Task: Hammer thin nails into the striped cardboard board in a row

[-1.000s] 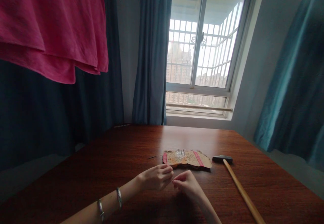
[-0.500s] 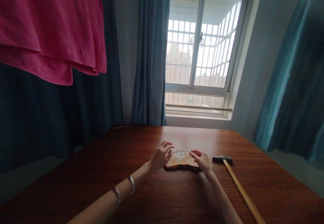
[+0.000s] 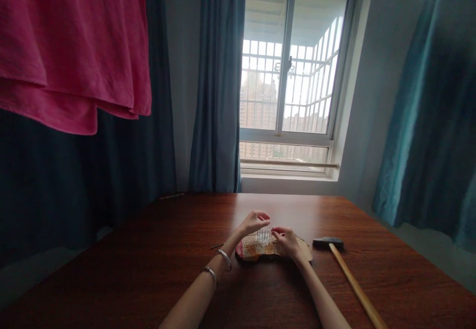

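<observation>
A pale board (image 3: 247, 252) covered with small dark holes or spots lies on the table, with a reddish left end and an uneven front edge. Several thin nails (image 3: 264, 235) stand upright in a row near its middle. My left hand (image 3: 256, 221) hovers over the left of the row, fingers curved, thumb apart, nothing visible in it. At the right end of the row my right hand (image 3: 286, 240) pinches what looks like a thin nail (image 3: 273, 229) between thumb and forefinger. The nail's lower part is hidden by the fingers.
A hammer (image 3: 327, 243) with a long wooden handle lies right of the board on the brown table (image 3: 178, 254). A thin dark rod (image 3: 217, 246) shows beside my left forearm. A pink cloth (image 3: 74, 56) hangs at upper left, with curtains and a window behind.
My left hand has moved right, over the nails. My right hand has moved left to the end of the row, still pinching. The camera has tilted slightly up.
</observation>
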Action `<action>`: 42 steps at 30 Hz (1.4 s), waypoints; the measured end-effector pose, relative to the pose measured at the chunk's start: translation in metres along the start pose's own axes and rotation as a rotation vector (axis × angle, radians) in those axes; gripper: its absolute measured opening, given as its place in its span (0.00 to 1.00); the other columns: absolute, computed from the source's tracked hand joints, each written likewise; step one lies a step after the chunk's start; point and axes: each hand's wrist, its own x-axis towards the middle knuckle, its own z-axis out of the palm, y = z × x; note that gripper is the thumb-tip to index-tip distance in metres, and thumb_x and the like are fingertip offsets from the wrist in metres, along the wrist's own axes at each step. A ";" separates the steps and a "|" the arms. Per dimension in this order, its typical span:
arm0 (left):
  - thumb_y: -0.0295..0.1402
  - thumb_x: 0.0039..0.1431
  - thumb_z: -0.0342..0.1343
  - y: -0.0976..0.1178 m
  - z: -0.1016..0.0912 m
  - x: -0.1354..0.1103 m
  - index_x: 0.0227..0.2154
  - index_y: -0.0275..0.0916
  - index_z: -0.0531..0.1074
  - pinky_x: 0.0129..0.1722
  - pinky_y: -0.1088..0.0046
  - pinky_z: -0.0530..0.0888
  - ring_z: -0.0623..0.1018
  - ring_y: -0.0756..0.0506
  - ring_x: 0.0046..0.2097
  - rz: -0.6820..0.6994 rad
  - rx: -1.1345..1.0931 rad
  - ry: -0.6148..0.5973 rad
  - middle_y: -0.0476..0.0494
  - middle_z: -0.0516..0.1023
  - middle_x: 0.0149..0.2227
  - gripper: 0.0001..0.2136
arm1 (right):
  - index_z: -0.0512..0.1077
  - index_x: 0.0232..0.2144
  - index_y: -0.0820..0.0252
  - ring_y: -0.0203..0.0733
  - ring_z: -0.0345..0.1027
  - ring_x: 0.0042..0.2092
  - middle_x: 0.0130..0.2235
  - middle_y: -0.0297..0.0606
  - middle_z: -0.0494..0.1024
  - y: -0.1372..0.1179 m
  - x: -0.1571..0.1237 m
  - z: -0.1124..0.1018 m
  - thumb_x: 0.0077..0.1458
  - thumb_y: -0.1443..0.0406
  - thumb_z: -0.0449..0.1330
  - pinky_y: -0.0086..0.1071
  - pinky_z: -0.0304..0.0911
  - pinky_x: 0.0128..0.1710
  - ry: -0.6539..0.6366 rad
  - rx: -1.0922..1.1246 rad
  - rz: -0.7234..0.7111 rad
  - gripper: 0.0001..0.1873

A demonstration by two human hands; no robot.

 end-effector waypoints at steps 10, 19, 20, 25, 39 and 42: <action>0.44 0.44 0.58 -0.005 0.006 -0.004 0.38 0.32 0.74 0.33 0.73 0.70 0.75 0.44 0.36 0.020 -0.061 -0.138 0.40 0.77 0.34 0.21 | 0.69 0.39 0.61 0.37 0.68 0.38 0.41 0.37 0.73 -0.005 -0.004 -0.002 0.56 0.60 0.53 0.37 0.66 0.39 -0.053 -0.051 -0.042 0.12; 0.40 0.43 0.59 -0.009 0.015 -0.003 0.34 0.33 0.74 0.33 0.75 0.69 0.74 0.46 0.34 0.019 -0.017 -0.125 0.44 0.76 0.31 0.17 | 0.70 0.35 0.62 0.36 0.68 0.37 0.37 0.36 0.74 -0.009 -0.006 -0.001 0.56 0.60 0.53 0.36 0.66 0.38 -0.012 -0.083 -0.072 0.12; 0.39 0.43 0.59 -0.009 0.016 -0.003 0.34 0.33 0.74 0.33 0.75 0.69 0.74 0.46 0.34 0.023 -0.008 -0.122 0.44 0.76 0.30 0.16 | 0.70 0.34 0.62 0.36 0.68 0.37 0.37 0.36 0.74 -0.010 -0.007 -0.002 0.56 0.59 0.53 0.36 0.66 0.38 0.001 -0.083 -0.080 0.12; 0.37 0.44 0.58 -0.005 0.015 -0.006 0.33 0.33 0.75 0.33 0.75 0.68 0.74 0.47 0.34 0.025 0.010 -0.139 0.45 0.76 0.30 0.15 | 0.73 0.30 0.59 0.37 0.69 0.37 0.34 0.36 0.76 -0.014 -0.008 -0.004 0.54 0.58 0.53 0.33 0.64 0.36 0.076 -0.085 -0.104 0.13; 0.39 0.42 0.59 -0.004 0.015 -0.008 0.32 0.32 0.75 0.31 0.76 0.68 0.74 0.47 0.33 0.017 0.022 -0.139 0.44 0.76 0.30 0.16 | 0.70 0.33 0.61 0.35 0.68 0.35 0.35 0.35 0.74 -0.004 -0.007 0.002 0.56 0.59 0.52 0.35 0.66 0.36 0.022 -0.139 -0.078 0.12; 0.37 0.42 0.58 -0.010 0.019 -0.006 0.32 0.32 0.75 0.32 0.76 0.68 0.74 0.47 0.33 0.014 0.040 -0.127 0.45 0.76 0.30 0.15 | 0.70 0.34 0.62 0.35 0.68 0.35 0.36 0.35 0.74 -0.001 -0.007 0.003 0.56 0.59 0.52 0.35 0.66 0.36 0.013 -0.145 -0.079 0.12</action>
